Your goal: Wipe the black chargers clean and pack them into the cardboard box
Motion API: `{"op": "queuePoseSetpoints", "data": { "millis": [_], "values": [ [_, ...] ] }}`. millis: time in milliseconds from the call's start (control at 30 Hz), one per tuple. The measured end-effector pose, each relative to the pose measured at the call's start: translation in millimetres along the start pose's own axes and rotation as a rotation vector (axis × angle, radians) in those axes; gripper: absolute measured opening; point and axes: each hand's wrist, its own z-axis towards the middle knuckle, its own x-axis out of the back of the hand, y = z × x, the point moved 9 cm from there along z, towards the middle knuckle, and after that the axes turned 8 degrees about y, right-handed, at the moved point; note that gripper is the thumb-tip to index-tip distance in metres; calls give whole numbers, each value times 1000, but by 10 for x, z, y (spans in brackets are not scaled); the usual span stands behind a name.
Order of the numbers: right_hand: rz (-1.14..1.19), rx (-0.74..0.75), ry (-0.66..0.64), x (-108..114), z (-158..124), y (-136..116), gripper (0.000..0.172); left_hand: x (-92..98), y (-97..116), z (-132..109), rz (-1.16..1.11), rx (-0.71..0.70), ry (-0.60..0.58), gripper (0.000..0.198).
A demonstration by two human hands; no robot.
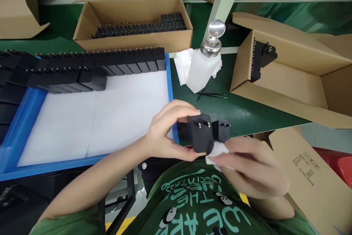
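My left hand is closed around a black power adapter, thumb below and fingers above, with its two metal prongs turned toward me. In my right hand a small white wipe is pinched, and it touches the lower right edge of the adapter. Motion blurs the right hand a little. Just behind the held adapter stands another black adapter, prongs also showing, partly hidden. A white pump bottle with a raised metal lid is on the green bench beyond my hands, against folded white cloth.
Left is a blue-rimmed tray with rows of black adapters. Behind it a cardboard box holds more. At right, an open box has several adapters at its left end. Black tweezers lie by the bottle.
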Motion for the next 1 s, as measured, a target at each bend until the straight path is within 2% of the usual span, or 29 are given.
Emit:
{"op": "queuePoseSetpoints", "data": {
  "millis": [100,200,333,533,767,1000],
  "values": [
    [180,-130,182,188,-22,244,31,31,14,24,17,-42,22,72],
    [199,-275,340,294,-124,463,32,16,2,20,7,-45,4,74],
    [173,-285,273,174,-140,443,37,-4,-18,0,-19,-43,-30,79],
    [214,-185,205,64,-13,275,36,-42,42,-2,-85,-127,-70,85],
    [172,-24,137,1,44,87,32,-46,102,19,-87,-151,-57,82],
    [26,61,190,29,141,43,31,-80,121,-9,-103,-170,-82,84]
  ]
}}
